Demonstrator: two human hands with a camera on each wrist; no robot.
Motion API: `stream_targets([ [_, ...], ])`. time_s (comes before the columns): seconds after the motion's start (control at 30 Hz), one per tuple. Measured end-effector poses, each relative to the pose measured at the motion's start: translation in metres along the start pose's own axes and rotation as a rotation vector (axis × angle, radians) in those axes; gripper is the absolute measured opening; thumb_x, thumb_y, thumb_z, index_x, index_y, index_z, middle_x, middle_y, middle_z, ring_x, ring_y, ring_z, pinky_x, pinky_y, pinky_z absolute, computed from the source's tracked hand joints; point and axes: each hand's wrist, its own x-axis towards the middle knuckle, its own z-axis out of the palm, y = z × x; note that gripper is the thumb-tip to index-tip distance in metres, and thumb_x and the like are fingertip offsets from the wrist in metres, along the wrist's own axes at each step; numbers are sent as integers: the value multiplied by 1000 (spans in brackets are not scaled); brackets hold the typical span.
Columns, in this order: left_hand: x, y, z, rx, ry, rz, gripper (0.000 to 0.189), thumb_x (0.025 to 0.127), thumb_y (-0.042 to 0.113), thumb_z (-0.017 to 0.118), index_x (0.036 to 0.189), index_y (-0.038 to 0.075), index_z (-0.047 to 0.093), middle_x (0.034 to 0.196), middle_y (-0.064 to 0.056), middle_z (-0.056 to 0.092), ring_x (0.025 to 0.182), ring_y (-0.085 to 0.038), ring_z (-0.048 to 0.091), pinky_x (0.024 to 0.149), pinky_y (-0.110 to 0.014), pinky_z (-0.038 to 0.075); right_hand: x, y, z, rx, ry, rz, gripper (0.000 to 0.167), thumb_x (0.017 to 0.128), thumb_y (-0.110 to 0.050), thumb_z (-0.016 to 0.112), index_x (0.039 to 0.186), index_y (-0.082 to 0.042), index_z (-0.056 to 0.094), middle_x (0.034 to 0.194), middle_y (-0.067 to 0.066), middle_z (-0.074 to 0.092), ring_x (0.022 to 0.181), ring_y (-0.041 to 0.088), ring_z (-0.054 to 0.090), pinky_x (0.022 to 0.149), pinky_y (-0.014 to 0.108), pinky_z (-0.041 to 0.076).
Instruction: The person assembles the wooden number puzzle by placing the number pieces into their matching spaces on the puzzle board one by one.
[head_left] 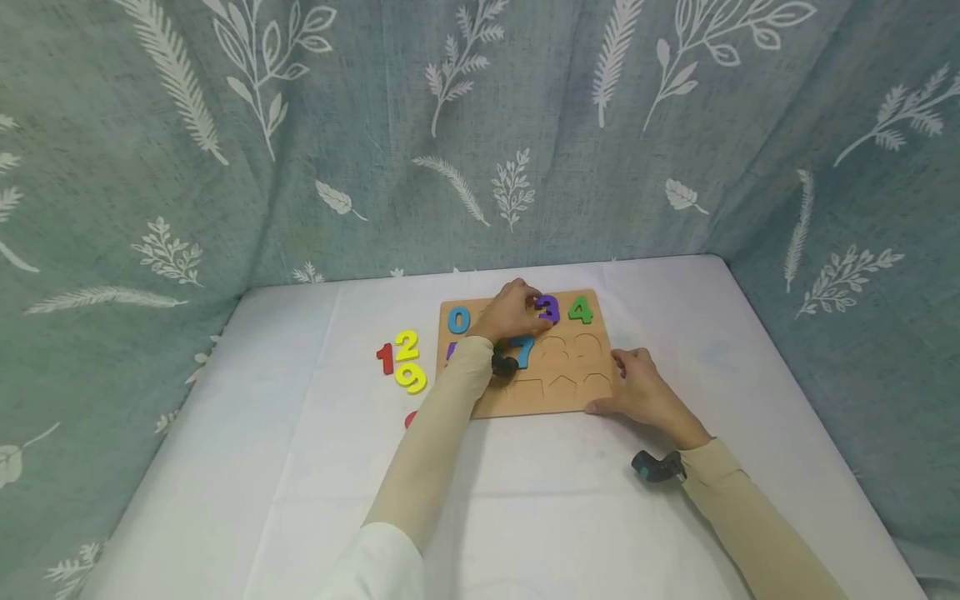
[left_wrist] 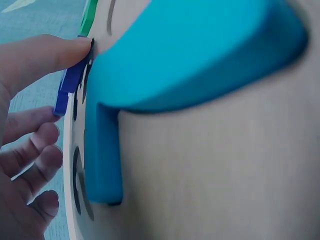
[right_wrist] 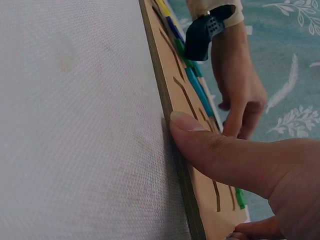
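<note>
My left hand (head_left: pixel 512 312) reaches over the wooden number puzzle board (head_left: pixel 495 406) and pinches the purple number 3 (head_left: pixel 549 309) at the top row. In the left wrist view the thumb is on one side of the purple piece (left_wrist: pixel 73 80), a finger at its other end. The green 4 (head_left: pixel 581 310) lies just right of it. Below the left hand, the blue 7 (head_left: pixel 522 352) sits on the board. My right hand (head_left: pixel 637 390) holds the board's right front corner, its thumb (right_wrist: pixel 200 137) against the front edge and fingers at the right side.
Left of the board lie a red 1 (head_left: pixel 386 358), a yellow 2 (head_left: pixel 407 345) and a yellow 9 (head_left: pixel 411 377). A red piece (head_left: pixel 409 419) is mostly hidden by the left sleeve. The blue 0 (head_left: pixel 459 320) is at the board's upper left. A patterned curtain (head_left: pixel 375 208) stands behind the table.
</note>
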Motion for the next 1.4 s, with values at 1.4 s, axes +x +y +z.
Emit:
stream_targets([
  [1.4,-6,-8,-2,-12,-26,14,60,90,41,78,138,7,66,122,-10,61,106,-23,56,94,-40,50,2,2,2,0,-2,16,117,74,-41,94,156,12,30,137,30,39,123,42,52,104,54,50],
])
